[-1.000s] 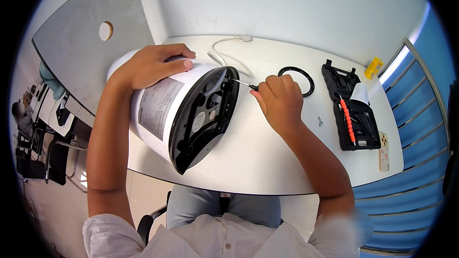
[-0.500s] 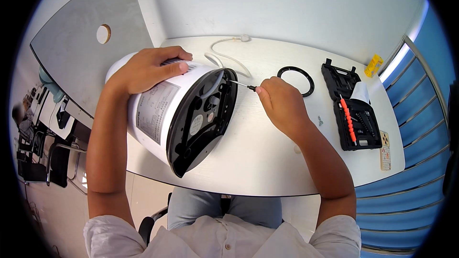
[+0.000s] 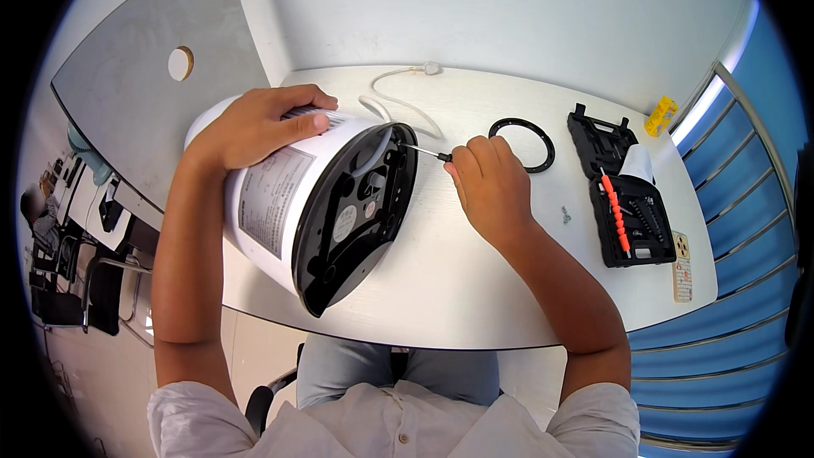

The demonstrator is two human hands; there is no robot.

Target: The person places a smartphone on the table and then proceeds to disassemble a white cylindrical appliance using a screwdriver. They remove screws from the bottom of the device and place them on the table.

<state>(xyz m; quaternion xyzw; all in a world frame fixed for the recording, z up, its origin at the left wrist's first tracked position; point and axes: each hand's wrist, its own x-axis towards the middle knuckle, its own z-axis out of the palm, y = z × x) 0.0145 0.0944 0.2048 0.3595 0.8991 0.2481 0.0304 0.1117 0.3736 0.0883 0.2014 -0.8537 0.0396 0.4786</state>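
Screwdriver (image 3: 428,152) at the base (image 3: 356,212) of a tipped appliance (image 3: 302,219)

Has the white appliance lying on its side at the left of the table (image 3: 458,288), its long axis running from upper left to lower right. Points its black base right and toward the lap, its rounded end (image 3: 202,119) left and away. Rests the left hand (image 3: 253,127) over the upper side, thumb spread apart from the other fingers. Holds the screwdriver in the right hand (image 3: 492,187), fingers curled tight round the handle, blade slanting up leftward to the base's upper rim. Cannot tell what the tip meets there. Hides most of the handle under the right fingers, and part of the rounded end behind the left hand. Loses the cable (image 3: 420,111) behind the appliance. Shows, farther right, a ring (image 3: 551,153), an open toolbox (image 3: 643,260) and bits (image 3: 565,215) too small to make out.
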